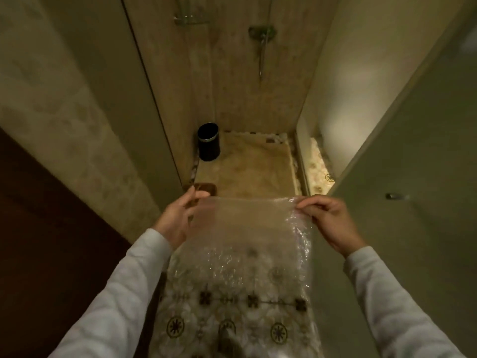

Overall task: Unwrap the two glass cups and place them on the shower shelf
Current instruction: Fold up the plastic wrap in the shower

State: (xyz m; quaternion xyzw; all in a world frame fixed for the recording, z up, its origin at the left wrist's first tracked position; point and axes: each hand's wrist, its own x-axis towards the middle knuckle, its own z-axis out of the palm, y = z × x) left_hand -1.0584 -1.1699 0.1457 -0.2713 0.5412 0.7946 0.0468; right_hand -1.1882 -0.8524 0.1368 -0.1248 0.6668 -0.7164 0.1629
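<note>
Between both pinching hands (pixel 178 218), bubble wrap (pixel 240 254).

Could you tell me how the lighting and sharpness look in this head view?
Head view: dim, warm yellowish light; a bright patch on the right wall; glare speckles on the bubble wrap near the right hand; left hand slightly soft; wide-angle lens bends the walls.

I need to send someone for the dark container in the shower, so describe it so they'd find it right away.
Look into the shower stall, at its tan floor. In the far left corner, against the wall, stands the dark container, upright. It is the only black, cylindrical thing there, with a thin pale band around it near its open top.
</note>
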